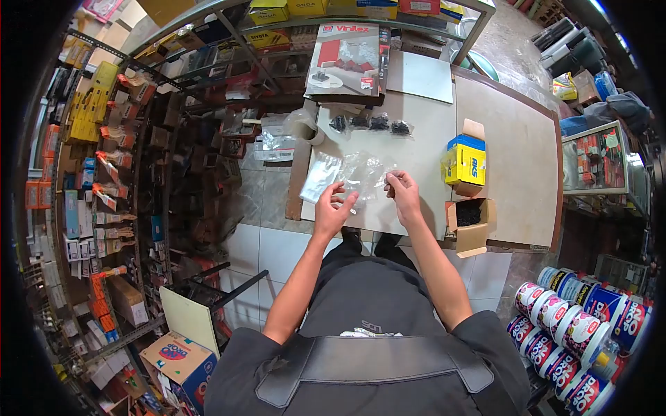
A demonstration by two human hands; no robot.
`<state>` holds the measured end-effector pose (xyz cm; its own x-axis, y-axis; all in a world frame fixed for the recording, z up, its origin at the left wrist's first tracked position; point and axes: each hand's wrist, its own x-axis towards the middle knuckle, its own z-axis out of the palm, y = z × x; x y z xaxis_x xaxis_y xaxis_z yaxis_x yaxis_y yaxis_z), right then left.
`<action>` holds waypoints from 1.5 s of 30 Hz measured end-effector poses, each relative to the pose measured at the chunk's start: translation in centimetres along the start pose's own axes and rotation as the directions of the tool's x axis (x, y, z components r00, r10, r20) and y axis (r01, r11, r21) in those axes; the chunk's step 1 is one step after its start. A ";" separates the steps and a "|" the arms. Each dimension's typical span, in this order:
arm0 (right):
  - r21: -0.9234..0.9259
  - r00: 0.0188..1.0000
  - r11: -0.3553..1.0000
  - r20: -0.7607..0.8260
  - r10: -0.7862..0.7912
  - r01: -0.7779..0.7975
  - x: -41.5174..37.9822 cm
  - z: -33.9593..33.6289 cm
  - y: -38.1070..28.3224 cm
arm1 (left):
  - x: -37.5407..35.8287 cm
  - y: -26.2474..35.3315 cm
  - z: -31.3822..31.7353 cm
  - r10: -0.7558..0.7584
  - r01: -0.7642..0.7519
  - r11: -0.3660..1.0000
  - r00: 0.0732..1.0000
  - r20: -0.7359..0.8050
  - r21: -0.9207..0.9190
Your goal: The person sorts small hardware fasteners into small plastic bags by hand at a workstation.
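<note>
A clear plastic bag (362, 173) is spread over the table between my hands. My right hand (404, 195) has its thumb and fingers pinched together on the right edge of this bag. At the bag's lower left, my left hand (333, 212) has its thumb and fingers apart. A stack of clear bags (320, 175) lies just beyond the left hand. Farther back sit several small filled bags (379, 123) with dark contents in a row. To the right, an open cardboard box (469, 213) holds many small black pieces, too small to make out singly.
A yellow and blue box (465, 165) stands behind the open box. At the table's back are a large Vinilex box (345, 61) and a pale flat panel (420, 76). Packed shelves (104, 187) line the left; paint cans (565, 326) are stacked at lower right.
</note>
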<state>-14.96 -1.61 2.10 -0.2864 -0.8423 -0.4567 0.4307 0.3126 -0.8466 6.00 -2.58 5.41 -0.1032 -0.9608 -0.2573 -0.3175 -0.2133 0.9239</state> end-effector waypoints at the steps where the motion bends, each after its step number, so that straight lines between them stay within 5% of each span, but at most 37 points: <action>1: 0.065 1.000 0.998 0.027 -0.009 0.007 -0.7 0.1 -0.5 | -0.3 0.6 0.0 0.008 -0.008 1.000 1.000 0.006 -0.002; 3: 0.071 0.999 0.997 0.043 -0.024 0.021 -2.0 0.2 -1.1 | -0.7 1.3 0.1 -0.033 0.061 0.928 0.996 0.082 -0.366; 6: -0.001 0.992 0.999 0.121 -0.048 0.049 -4.3 0.1 -2.0 | -0.9 2.2 0.1 -0.023 0.064 0.890 0.995 0.094 -0.451; 8: -0.125 0.968 0.992 0.249 0.001 0.031 -6.2 -0.1 -3.6 | -1.0 2.7 -0.2 -0.009 0.056 0.889 0.994 0.106 -0.455; 15: -0.161 0.969 0.985 0.247 -0.019 0.061 -9.3 -0.3 -5.5 | -1.8 4.7 -2.8 0.057 0.054 0.942 0.946 0.319 -0.330; 17: -0.319 0.964 0.945 0.265 0.016 0.072 -9.0 -0.5 -4.8 | -1.8 4.3 -3.0 0.082 0.030 0.944 0.944 0.321 -0.329; 20: -0.228 0.983 0.970 0.175 -0.044 0.084 -9.2 0.1 -4.3 | -1.7 4.3 -3.4 0.124 -0.065 0.970 0.960 0.250 -0.233; 27: -0.097 0.979 0.975 0.007 -0.203 0.202 -10.1 1.7 -3.0 | -1.3 4.5 -4.1 0.090 -0.024 0.959 0.971 0.222 -0.282; 33: -0.094 0.984 0.984 -0.081 -0.161 0.153 -11.0 2.5 -2.8 | -0.9 4.6 -4.3 0.113 -0.040 0.961 0.959 0.259 -0.273; 37: -0.033 0.975 0.979 -0.088 -0.203 0.201 -11.4 3.4 -3.3 | -0.9 4.6 -5.0 0.109 -0.053 0.973 0.964 0.243 -0.225; 42: -0.210 0.980 0.958 -0.008 -0.200 0.194 -11.2 2.3 -2.8 | -1.0 4.1 -5.4 0.118 -0.066 0.979 0.956 0.270 -0.195; 45: -0.115 0.974 0.972 -0.070 -0.214 0.205 -11.3 2.5 -3.4 | -1.5 4.7 -5.2 0.130 -0.086 0.974 0.970 0.208 -0.209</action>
<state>-11.09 5.71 10.81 -0.4306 -0.8570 -0.2830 0.2615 0.1817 -0.9480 9.53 -3.08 11.60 -0.3370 -0.9225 -0.1884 -0.1033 -0.1627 0.9813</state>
